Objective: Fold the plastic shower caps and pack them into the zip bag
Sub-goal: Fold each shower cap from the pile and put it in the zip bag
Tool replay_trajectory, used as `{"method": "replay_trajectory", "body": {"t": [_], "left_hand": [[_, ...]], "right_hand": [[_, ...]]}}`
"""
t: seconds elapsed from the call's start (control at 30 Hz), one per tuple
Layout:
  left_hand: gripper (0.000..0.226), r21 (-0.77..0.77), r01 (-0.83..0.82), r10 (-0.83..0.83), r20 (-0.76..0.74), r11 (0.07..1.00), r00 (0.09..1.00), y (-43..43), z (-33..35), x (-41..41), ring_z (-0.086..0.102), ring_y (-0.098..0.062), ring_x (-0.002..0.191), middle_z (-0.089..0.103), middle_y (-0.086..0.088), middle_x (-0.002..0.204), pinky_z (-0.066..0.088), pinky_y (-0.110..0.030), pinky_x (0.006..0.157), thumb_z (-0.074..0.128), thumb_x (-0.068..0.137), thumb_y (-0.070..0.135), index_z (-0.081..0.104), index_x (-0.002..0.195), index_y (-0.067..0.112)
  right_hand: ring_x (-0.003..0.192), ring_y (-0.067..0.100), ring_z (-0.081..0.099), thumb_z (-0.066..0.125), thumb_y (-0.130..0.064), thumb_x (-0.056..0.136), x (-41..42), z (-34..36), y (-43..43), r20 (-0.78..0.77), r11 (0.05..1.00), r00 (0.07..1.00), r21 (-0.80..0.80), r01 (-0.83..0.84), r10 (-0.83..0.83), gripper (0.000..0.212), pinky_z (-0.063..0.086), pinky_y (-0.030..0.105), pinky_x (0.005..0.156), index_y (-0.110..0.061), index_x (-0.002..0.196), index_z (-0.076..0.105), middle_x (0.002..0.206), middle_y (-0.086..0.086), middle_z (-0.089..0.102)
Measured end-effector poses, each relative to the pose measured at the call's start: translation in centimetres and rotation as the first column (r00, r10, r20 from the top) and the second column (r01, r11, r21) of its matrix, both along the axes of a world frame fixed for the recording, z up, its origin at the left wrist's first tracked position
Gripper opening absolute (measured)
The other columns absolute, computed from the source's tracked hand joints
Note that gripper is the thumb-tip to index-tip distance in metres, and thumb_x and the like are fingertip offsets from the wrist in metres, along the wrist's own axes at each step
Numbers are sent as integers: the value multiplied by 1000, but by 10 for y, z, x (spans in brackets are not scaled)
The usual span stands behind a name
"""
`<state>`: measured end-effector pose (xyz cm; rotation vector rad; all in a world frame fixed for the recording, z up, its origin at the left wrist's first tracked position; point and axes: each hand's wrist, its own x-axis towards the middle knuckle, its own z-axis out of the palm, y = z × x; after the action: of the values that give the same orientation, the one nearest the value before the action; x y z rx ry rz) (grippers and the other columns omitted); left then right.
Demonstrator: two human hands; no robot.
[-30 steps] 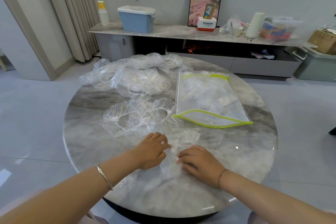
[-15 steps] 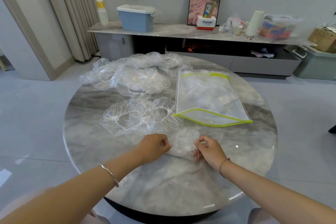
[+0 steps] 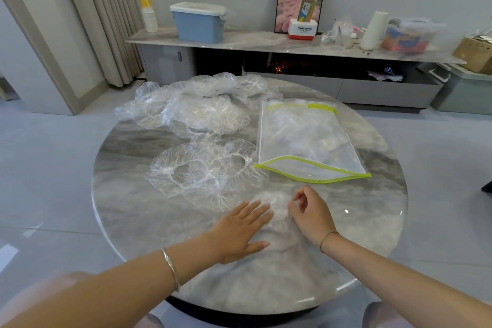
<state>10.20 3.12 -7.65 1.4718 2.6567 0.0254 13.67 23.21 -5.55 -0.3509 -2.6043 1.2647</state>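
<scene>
- Head view: the left hand (image 3: pixel 241 231) lies flat and spread on the marble tabletop (image 3: pixel 127 210), fingers pressing the left edge of a folded shower cap (image 3: pixel 277 208); it grips nothing
- the right hand (image 3: pixel 310 212) sits just right of that cap, fingers curled and pinching its crinkled edge (the film is clear, so the exact contact is hard to read)
- just beyond the left hand lies an unfolded shower cap (image 3: pixel 202 170), flat, elastic ring up
- farther beyond it sits a heap of caps (image 3: pixel 197 106)
- beyond the right hand lies the zip bag (image 3: pixel 306 138), green-edged, its mouth gaping toward the hands; some clear film shows inside
</scene>
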Motion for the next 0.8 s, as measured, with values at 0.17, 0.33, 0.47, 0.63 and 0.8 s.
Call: {"method": "replay_trajectory", "body": {"t": [0.17,0.33,0.47,0.63,0.8], "left_hand": [[87,-29,-21,22,63,999,998,1,0,-5,-14,-16,145,-11,2,158,-17,-28,114,-12,73,68,-4,150,28],[86,-31,-32,35,108,999,994,-1,-1,-6,-13,-15,145,-12,4,158,-13,-29,116,-11,72,71,-6,149,34],[91,-21,-45,47,99,999,994,-4,-4,-8,-13,-15,145,-14,4,158,-13,-28,114,-17,68,74,-9,149,33],[94,-32,-45,49,113,998,992,-4,-6,-10,-13,-15,145,-15,3,158,-14,-28,113,-23,63,77,-11,147,36],[77,-85,-62,58,-52,994,997,-6,0,-13,14,-28,145,17,-7,157,-4,-42,117,-11,81,70,8,148,35]], "right_hand": [[121,2,41,41,-42,91,3,6,2,-84,796,879,471,-380,469,40,29,19,102,-21,121,58,129,-12,50],[140,-4,-11,-22,-76,68,8,-19,10,344,638,811,501,-584,473,98,-16,18,111,-30,149,6,151,-22,-5],[138,-3,-18,-33,-79,55,9,-30,25,439,615,812,534,-581,386,105,-15,27,114,-34,147,-9,153,-20,-13],[141,1,-11,-5,-74,79,11,-21,18,340,602,842,590,-538,418,84,-12,27,115,-28,149,0,151,-18,-8],[116,8,50,42,-53,86,20,-23,8,96,546,829,710,-445,551,54,26,25,102,-19,127,55,128,-6,58]]}}
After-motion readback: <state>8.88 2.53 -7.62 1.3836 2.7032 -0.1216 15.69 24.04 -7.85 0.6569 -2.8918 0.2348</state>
